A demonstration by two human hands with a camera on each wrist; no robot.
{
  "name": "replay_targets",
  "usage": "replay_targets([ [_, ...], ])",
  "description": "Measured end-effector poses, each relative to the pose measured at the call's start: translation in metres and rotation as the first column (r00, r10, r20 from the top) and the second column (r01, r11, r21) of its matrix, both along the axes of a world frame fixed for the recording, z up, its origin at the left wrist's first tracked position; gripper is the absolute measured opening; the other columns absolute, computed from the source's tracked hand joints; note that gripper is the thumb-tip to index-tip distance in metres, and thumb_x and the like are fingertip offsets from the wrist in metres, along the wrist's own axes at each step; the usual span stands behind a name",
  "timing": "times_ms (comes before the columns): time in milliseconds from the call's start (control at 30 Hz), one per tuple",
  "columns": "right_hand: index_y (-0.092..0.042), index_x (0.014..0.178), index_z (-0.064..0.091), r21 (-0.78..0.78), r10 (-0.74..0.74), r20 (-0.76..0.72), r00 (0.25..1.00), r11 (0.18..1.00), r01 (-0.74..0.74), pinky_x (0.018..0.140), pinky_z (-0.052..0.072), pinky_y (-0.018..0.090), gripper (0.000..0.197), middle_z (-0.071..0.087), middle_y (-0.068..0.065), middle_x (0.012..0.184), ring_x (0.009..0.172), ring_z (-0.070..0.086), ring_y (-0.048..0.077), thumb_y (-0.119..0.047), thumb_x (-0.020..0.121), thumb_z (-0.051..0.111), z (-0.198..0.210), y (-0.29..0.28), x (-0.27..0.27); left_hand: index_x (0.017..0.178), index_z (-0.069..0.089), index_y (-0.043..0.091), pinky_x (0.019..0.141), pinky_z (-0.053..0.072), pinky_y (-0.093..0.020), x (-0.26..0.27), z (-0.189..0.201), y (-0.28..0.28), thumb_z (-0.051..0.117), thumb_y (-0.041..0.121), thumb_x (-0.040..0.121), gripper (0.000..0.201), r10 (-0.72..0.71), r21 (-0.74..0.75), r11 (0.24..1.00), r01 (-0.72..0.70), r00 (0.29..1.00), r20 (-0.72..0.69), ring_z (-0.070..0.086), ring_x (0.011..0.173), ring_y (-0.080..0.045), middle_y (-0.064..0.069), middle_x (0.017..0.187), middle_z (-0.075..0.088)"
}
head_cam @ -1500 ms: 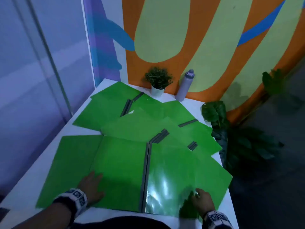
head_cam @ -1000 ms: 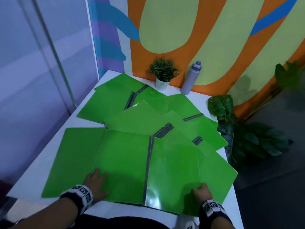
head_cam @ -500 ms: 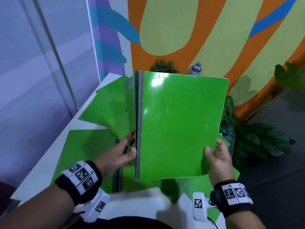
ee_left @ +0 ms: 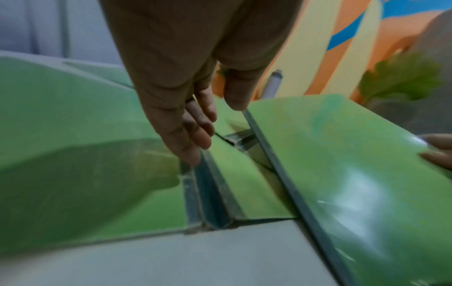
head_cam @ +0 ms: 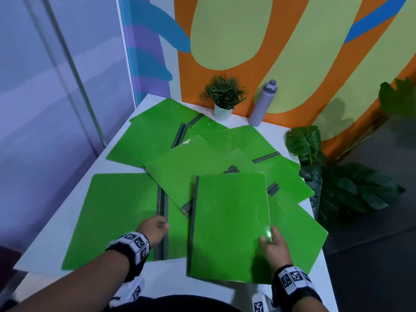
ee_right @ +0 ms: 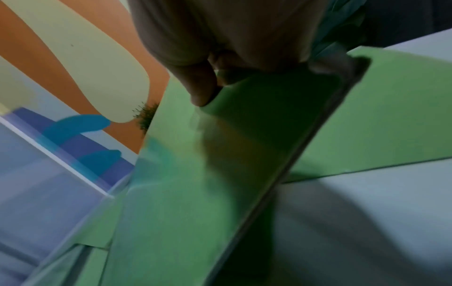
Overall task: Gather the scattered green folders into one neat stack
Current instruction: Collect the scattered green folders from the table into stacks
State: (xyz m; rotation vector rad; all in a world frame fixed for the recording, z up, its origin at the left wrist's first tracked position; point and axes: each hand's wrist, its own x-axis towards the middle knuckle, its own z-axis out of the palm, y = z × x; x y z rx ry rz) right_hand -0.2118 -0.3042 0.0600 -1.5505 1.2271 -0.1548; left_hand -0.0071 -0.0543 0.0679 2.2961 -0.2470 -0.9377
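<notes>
No brand or readable writing shows anywhere; the only markings are black-and-white square code tags on the two wristbands (head_cam: 132, 244). The closed glossy green plastic folder with a grey spine (head_cam: 227, 224) lies tilted at the near right corner of the white table (head_cam: 51, 239), its near edge jutting past the table's front edge, its spine on the left. The right hand (head_cam: 273, 246) pinches its right margin, thumb on top of the cover and the other fingers hidden beneath. An open green folder with a grey spine channel (head_cam: 117, 215) lies flat along the near left edge. The left hand (head_cam: 153, 228) hangs over that channel with fingers (ee_left: 193, 139) straight, close together and pointing down at the grey strip, gripping nothing. More scattered green folders (head_cam: 202, 163) overlap across the middle and far half of the table. At the far edge stand a small potted green plant in a white pot (head_cam: 224, 95) and a grey cylindrical bottle (head_cam: 263, 102)
</notes>
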Motion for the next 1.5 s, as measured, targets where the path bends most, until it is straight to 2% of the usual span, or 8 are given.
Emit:
replay_targets([
  [333, -0.015, 0.146, 0.025, -0.052, -0.106, -0.142, 0.984, 0.994, 0.100, 0.079, 0.054, 0.044, 0.063, 0.030, 0.023, 0.148, 0.096, 0.057, 0.029, -0.004, 0.090, 0.052, -0.008, -0.026, -0.033, 0.140, 0.042, 0.025, 0.088, 0.056, -0.041, 0.022, -0.020, -0.047, 0.056, 0.010, 0.090, 0.054, 0.047, -0.136, 0.987, -0.086, 0.963, -0.264, 0.055, 0.086, -0.016, -0.006, 0.131, 0.048],
  [633, -0.014, 0.146, 0.025, -0.025, -0.073, -0.106, 0.992, 0.997, 0.071, 0.106, 0.031, 0.053, 0.061, 0.027, 0.020, 0.151, 0.136, 0.030, 0.039, -0.004, 0.091, 0.050, -0.013, -0.025, -0.030, 0.128, 0.055, 0.012, 0.091, 0.051, -0.042, 0.011, -0.031, -0.098, 0.062, 0.015, 0.087, 0.042, 0.214, -0.196, 0.936, -0.294, 0.913, -0.346, 0.056, 0.097, -0.026, -0.003, 0.102, 0.058],
  [800, -0.007, 0.143, 0.030, -0.061, -0.089, -0.165, 0.982, 0.995, 0.080, 0.102, 0.038, 0.051, 0.055, 0.037, 0.023, 0.144, 0.129, 0.039, 0.041, -0.004, 0.091, 0.050, -0.018, -0.031, -0.037, 0.142, 0.036, 0.020, 0.106, 0.038, -0.057, 0.023, -0.032, -0.103, 0.065, 0.019, 0.083, 0.066, 0.341, -0.134, 0.904, -0.406, 0.874, -0.347, 0.040, 0.132, -0.038, -0.011, 0.150, 0.036],
  [1000, -0.003, 0.140, 0.031, -0.044, -0.087, -0.220, 0.972, 0.996, 0.079, 0.100, 0.040, 0.054, 0.055, 0.034, 0.027, 0.144, 0.127, 0.040, 0.045, -0.002, 0.090, 0.051, -0.026, -0.034, -0.047, 0.143, 0.036, 0.010, 0.103, 0.041, -0.054, 0.043, -0.034, -0.104, 0.058, 0.010, 0.087, 0.060, 0.369, -0.251, 0.833, -0.493, 0.833, -0.414, 0.041, 0.133, -0.041, -0.020, 0.148, 0.039],
  [1133, -0.004, 0.141, 0.029, -0.020, -0.088, -0.209, 0.974, 0.996, 0.085, 0.099, 0.039, 0.055, 0.055, 0.031, 0.028, 0.145, 0.128, 0.039, 0.046, -0.002, 0.090, 0.050, -0.025, -0.034, -0.048, 0.141, 0.038, 0.009, 0.107, 0.036, -0.050, 0.046, -0.039, -0.109, 0.054, 0.003, 0.089, 0.056, 0.375, -0.362, 0.720, -0.592, 0.771, -0.514, 0.058, 0.095, -0.026, -0.022, 0.149, 0.038],
  [1233, -0.004, 0.140, 0.032, -0.027, -0.097, -0.163, 0.982, 0.995, 0.094, 0.099, 0.040, 0.056, 0.053, 0.034, 0.027, 0.143, 0.126, 0.041, 0.044, -0.003, 0.090, 0.051, -0.025, -0.037, -0.047, 0.141, 0.039, 0.010, 0.096, 0.049, -0.034, 0.044, -0.038, -0.111, 0.062, 0.007, 0.086, 0.060, 0.317, -0.384, 0.764, -0.518, 0.820, -0.476, 0.059, 0.095, -0.017, -0.016, 0.149, 0.038],
  [1367, -0.016, 0.142, 0.031, 0.001, -0.156, -0.077, 0.985, 0.988, 0.156, 0.095, 0.042, 0.061, 0.057, 0.030, 0.020, 0.148, 0.126, 0.041, 0.043, -0.007, 0.090, 0.052, -0.024, -0.040, -0.045, 0.143, 0.035, 0.018, 0.106, 0.039, -0.054, 0.049, -0.025, -0.104, 0.081, 0.021, 0.067, 0.090, 0.435, -0.245, 0.828, -0.503, 0.854, -0.285, 0.043, 0.132, -0.038, -0.014, 0.150, 0.037],
  [1500, -0.026, 0.141, 0.032, 0.066, -0.174, -0.033, 0.984, 0.982, 0.176, 0.091, 0.044, 0.064, 0.058, 0.032, 0.018, 0.146, 0.124, 0.042, 0.044, -0.010, 0.089, 0.053, -0.025, -0.039, -0.038, 0.144, 0.036, 0.024, 0.075, 0.060, -0.049, 0.052, -0.018, -0.067, 0.081, 0.009, 0.064, 0.094, 0.447, -0.059, 0.891, -0.449, 0.893, -0.052, 0.066, 0.098, -0.037, -0.019, 0.149, 0.035],
])
